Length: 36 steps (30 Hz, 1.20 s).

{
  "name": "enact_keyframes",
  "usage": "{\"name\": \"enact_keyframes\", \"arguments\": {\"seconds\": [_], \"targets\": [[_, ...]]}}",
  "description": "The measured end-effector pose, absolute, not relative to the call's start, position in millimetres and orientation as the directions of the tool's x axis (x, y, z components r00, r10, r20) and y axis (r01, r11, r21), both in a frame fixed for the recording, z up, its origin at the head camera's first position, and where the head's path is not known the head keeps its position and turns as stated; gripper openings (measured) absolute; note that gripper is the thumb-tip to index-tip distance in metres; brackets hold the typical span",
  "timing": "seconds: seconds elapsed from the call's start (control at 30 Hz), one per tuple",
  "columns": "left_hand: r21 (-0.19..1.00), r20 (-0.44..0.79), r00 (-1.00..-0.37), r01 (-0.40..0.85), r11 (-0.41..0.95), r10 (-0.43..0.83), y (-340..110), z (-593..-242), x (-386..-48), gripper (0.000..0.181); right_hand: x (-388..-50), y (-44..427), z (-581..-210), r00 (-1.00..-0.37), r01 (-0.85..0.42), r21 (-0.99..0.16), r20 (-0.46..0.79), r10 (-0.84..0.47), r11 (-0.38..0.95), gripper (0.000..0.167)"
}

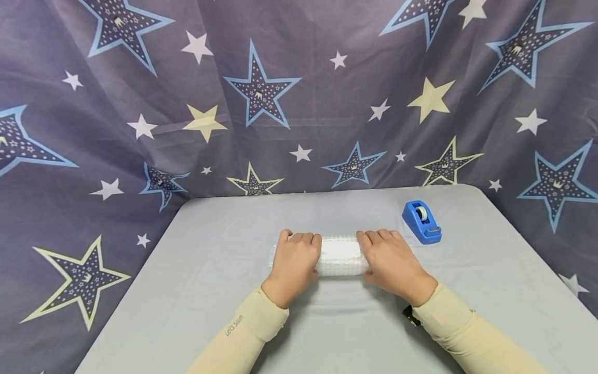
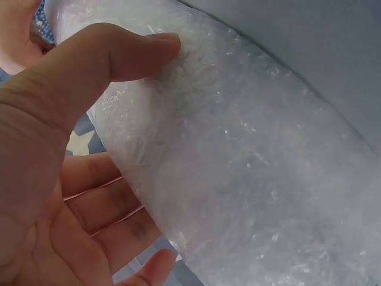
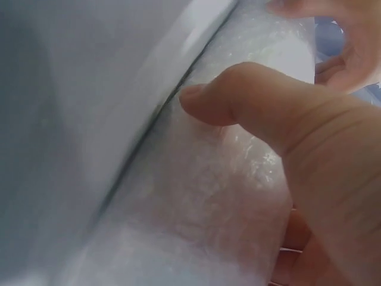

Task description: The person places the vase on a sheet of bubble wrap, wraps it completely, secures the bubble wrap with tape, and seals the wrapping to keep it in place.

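A roll of bubble wrap (image 1: 341, 255) lies crosswise on the table in the head view. My left hand (image 1: 297, 259) grips its left part and my right hand (image 1: 389, 259) its right part, fingers over the far side. In the left wrist view, the left thumb presses on the clear wrap (image 2: 238, 155), with the fingers of that hand (image 2: 65, 137) curled behind it. The right wrist view has the right hand (image 3: 309, 143) with its thumb on the near face of the wrap (image 3: 178, 208). What lies inside the wrap cannot be made out.
A blue tape dispenser (image 1: 422, 222) with a roll of tape stands behind and to the right of my right hand. The pale table (image 1: 187, 291) reaches back to a dark curtain (image 1: 299, 47) printed with stars.
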<state>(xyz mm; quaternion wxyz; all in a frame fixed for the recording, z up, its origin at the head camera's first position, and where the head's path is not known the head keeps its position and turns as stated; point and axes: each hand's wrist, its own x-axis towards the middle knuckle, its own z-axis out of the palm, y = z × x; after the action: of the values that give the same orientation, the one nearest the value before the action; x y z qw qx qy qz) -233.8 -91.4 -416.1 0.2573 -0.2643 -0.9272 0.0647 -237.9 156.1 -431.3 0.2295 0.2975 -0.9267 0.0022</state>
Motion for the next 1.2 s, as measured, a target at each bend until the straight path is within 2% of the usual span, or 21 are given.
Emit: {"name": "enact_keyframes", "arguments": {"seconds": [0.2, 0.63, 0.87, 1.2], "targets": [[-0.237, 0.454, -0.72, 0.471, 0.85, 0.525, -94.1, -416.5, -235.6, 0.047, -237.9, 157.2, -429.6, -0.693, -0.559, 0.168, 0.444, -0.568, 0.812, 0.085], [-0.225, 0.44, -0.695, 0.528, 0.819, 0.569, -97.8, -407.2, -230.3, 0.042, -233.0, 160.5, -418.0, -0.683, -0.591, 0.161, 0.423, -0.596, 0.791, 0.064], [-0.239, 0.411, -0.699, 0.537, 0.809, 0.585, -98.2, -401.7, -225.6, 0.044, -230.5, 162.1, -415.3, -0.7, -0.607, 0.13, 0.381, -0.605, 0.784, 0.067], [-0.224, 0.364, -0.724, 0.543, 0.81, 0.586, -99.9, -399.4, -223.6, 0.044, -228.9, 163.7, -413.2, -0.725, -0.631, 0.028, 0.335, -0.602, 0.775, 0.075]]}}
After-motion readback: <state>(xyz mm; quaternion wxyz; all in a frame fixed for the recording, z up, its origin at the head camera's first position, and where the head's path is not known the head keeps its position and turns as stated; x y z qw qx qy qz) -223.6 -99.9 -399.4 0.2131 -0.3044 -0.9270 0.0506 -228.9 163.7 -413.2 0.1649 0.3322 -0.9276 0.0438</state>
